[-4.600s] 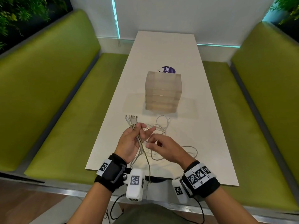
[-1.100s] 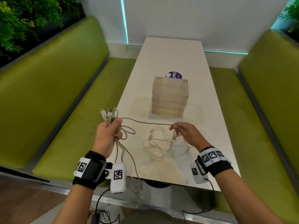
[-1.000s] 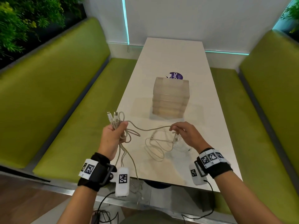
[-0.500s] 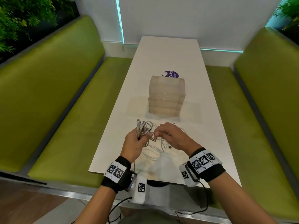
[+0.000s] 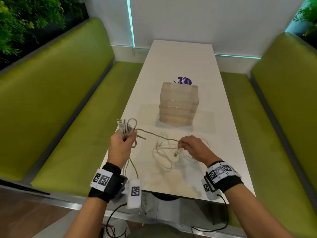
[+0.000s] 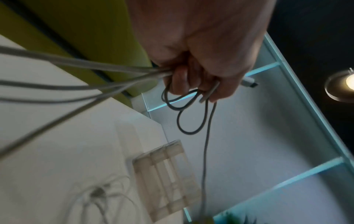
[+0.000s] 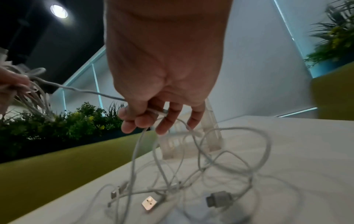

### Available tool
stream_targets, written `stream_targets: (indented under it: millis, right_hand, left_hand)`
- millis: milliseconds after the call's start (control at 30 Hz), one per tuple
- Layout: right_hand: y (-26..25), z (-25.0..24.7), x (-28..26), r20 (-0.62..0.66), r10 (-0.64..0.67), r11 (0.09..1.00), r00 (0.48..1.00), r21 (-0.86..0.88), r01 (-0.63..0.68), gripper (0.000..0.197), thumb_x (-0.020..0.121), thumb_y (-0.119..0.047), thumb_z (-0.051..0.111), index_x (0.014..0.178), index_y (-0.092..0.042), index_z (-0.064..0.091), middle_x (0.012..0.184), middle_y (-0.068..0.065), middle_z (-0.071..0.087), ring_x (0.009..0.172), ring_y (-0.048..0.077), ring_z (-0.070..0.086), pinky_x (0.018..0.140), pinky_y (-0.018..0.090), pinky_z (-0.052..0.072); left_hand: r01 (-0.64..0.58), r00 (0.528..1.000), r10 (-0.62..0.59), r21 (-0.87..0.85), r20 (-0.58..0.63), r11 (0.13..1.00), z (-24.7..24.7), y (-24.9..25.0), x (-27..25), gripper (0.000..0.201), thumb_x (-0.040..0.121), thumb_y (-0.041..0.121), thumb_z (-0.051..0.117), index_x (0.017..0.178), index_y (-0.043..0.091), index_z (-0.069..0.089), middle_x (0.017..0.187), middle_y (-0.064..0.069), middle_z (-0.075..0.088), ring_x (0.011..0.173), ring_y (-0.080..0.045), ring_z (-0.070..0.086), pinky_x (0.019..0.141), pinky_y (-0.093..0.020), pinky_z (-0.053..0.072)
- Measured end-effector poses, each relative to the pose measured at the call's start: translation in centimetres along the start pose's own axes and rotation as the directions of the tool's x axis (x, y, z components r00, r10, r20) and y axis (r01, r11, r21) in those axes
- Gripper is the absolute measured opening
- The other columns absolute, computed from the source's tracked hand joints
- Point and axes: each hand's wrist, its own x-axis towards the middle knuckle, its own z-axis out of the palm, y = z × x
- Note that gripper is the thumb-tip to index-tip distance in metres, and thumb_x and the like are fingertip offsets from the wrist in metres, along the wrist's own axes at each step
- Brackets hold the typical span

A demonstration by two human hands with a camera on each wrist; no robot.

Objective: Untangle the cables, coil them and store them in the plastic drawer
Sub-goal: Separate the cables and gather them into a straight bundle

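Observation:
Several white cables (image 5: 163, 152) lie tangled on the white table (image 5: 180, 57). My left hand (image 5: 125, 138) (image 6: 193, 84) grips a bundle of cable ends, plugs (image 5: 121, 123) sticking up above the fist, near the table's left edge. One cable strand (image 5: 159, 135) runs taut from that fist to my right hand (image 5: 184, 145) (image 7: 145, 121), which pinches it above the loose tangle (image 7: 191, 181). The translucent plastic drawer unit (image 5: 178, 103) (image 6: 164, 163) stands shut beyond the hands, mid-table.
Green benches (image 5: 51, 100) flank the table on both sides. A purple round sticker (image 5: 184, 80) lies behind the drawer unit. Some cable strands hang over the table's near edge (image 5: 133, 169). Plants (image 5: 25, 14) stand at the back left.
My hands were together over the tangle half a second ago; they have drawn apart, the left going left and up, pulling one strand taut between them.

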Motion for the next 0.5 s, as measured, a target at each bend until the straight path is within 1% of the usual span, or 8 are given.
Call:
stream_targets:
  millis: [67,167,233,300,333,400,433,500]
  right_hand:
    - [0.0,0.1,-0.1,-0.03,-0.024,0.998,0.999,0.053,0.025,0.022,0.096,-0.012,0.051,0.088,-0.014,0.071,0.071,-0.02,0.055,0.073,0.01,0.052,0.077,0.029,0.036]
    - [0.2,0.2,-0.1,-0.084,-0.046,0.997,0.995,0.056,0.051,0.019,0.096,-0.019,0.055,0.102,-0.019,0.073,0.086,-0.01,0.055,0.087,0.015,0.051,0.083,0.031,0.039]
    - [0.2,-0.1,-0.4,-0.132,-0.048,0.996,0.99,0.074,0.058,0.022,0.091,-0.019,0.061,0.11,-0.022,0.072,0.087,-0.015,0.045,0.091,0.015,0.043,0.084,0.027,0.032]
    - [-0.5,-0.9,-1.0,-0.144,-0.077,0.992,0.986,0.09,0.091,0.029,0.085,-0.019,0.068,0.112,-0.029,0.07,0.081,-0.018,0.044,0.09,0.013,0.038,0.085,0.027,0.027]
    - [-1.2,-1.5,-1.3,-0.108,-0.089,0.99,0.99,0.102,0.1,0.035,0.083,-0.021,0.071,0.115,-0.035,0.067,0.078,-0.018,0.048,0.089,0.012,0.039,0.086,0.028,0.026]
    - [-2.8,-2.7,-2.0,0.035,-0.085,0.978,0.996,0.192,0.076,0.057,0.08,-0.022,0.074,0.127,-0.046,0.052,0.075,-0.014,0.057,0.088,0.008,0.044,0.089,0.024,0.03]
    - [-3.5,-3.2,-2.3,0.111,-0.082,0.963,0.99,0.263,0.051,0.067,0.079,-0.021,0.075,0.133,-0.047,0.045,0.075,-0.013,0.061,0.088,0.006,0.048,0.089,0.021,0.034]
    - [-4.8,-3.8,-2.6,0.228,-0.096,0.932,0.969,0.363,0.007,0.078,0.079,-0.018,0.074,0.14,-0.046,0.037,0.076,-0.011,0.067,0.086,0.009,0.058,0.088,0.019,0.039]
  left_hand:
    - [0.0,1.0,-0.001,0.043,0.016,0.999,-0.2,-0.1,-0.1,0.028,0.092,0.017,0.062,0.067,0.023,0.049,0.047,0.018,0.043,0.051,-0.005,0.036,0.057,-0.03,0.037]
    - [0.031,0.999,-0.031,0.018,0.039,0.999,0.1,-0.2,-0.3,0.027,0.091,0.017,0.062,0.067,0.023,0.051,0.047,0.018,0.043,0.05,-0.005,0.035,0.056,-0.029,0.036]
    - [0.055,0.993,-0.06,0.048,0.103,0.997,0.4,-0.3,-0.5,0.02,0.091,0.017,0.062,0.072,0.019,0.055,0.047,0.018,0.045,0.049,-0.002,0.039,0.055,-0.026,0.039]
    - [0.063,0.974,-0.084,0.105,0.209,0.992,0.6,-0.4,-0.8,0.014,0.09,0.019,0.063,0.078,0.012,0.059,0.05,0.017,0.048,0.049,0.0,0.041,0.056,-0.025,0.04]
    - [0.07,0.962,-0.098,0.118,0.255,0.991,0.8,-0.4,-1.1,0.013,0.09,0.019,0.063,0.081,0.01,0.061,0.052,0.016,0.049,0.05,0.001,0.042,0.056,-0.025,0.041]
    - [0.089,0.927,-0.13,0.13,0.352,0.988,1.3,-0.3,-1.6,0.012,0.09,0.016,0.064,0.084,0.005,0.063,0.055,0.013,0.051,0.051,0.001,0.045,0.056,-0.022,0.04]
    - [0.097,0.899,-0.148,0.143,0.412,0.985,1.5,-0.2,-1.8,0.012,0.089,0.015,0.064,0.085,0.004,0.064,0.054,0.014,0.053,0.051,0.002,0.046,0.056,-0.022,0.039]
    - [0.101,0.813,-0.187,0.182,0.552,0.978,1.8,0.0,-2.3,0.012,0.088,0.015,0.067,0.081,0.006,0.064,0.054,0.014,0.054,0.051,0.0,0.046,0.055,-0.022,0.037]
